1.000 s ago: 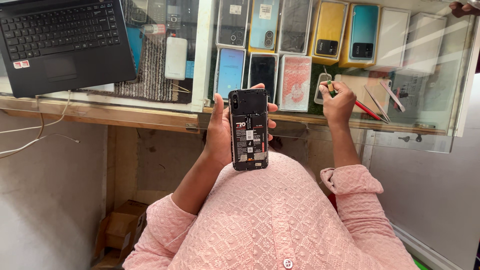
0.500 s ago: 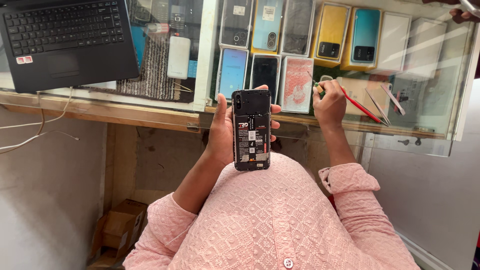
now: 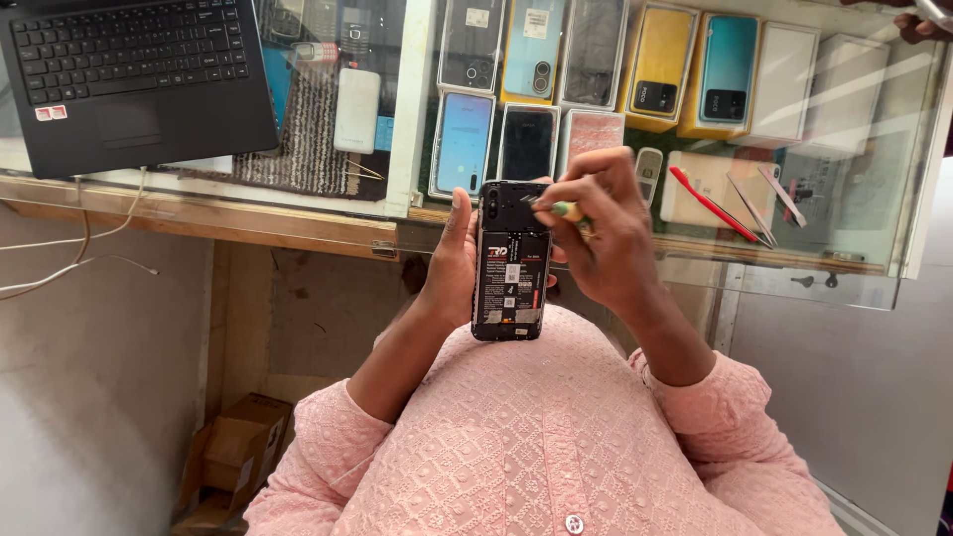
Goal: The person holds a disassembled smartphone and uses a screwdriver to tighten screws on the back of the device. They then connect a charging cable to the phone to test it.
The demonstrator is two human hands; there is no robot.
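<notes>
My left hand (image 3: 450, 260) holds a black phone (image 3: 510, 270) upright in front of my chest, its back cover off and its inner parts and labels showing. My right hand (image 3: 603, 238) grips a small screwdriver (image 3: 553, 207) with a green-yellow handle, its tip resting on the upper part of the phone's open back. Both hands are over the near edge of a glass counter (image 3: 417, 119).
A black laptop (image 3: 129, 74) lies on the counter at the left, with thin cables (image 3: 69, 268) hanging below. Under the glass are several phones and phone boxes (image 3: 655, 69). A red tool (image 3: 710, 203) and tweezers (image 3: 754, 203) lie at the right. A cardboard box (image 3: 233, 457) sits on the floor.
My right hand has come from the counter's right side over to the phone, bringing the screwdriver onto its upper back. The phone stays in my left hand.
</notes>
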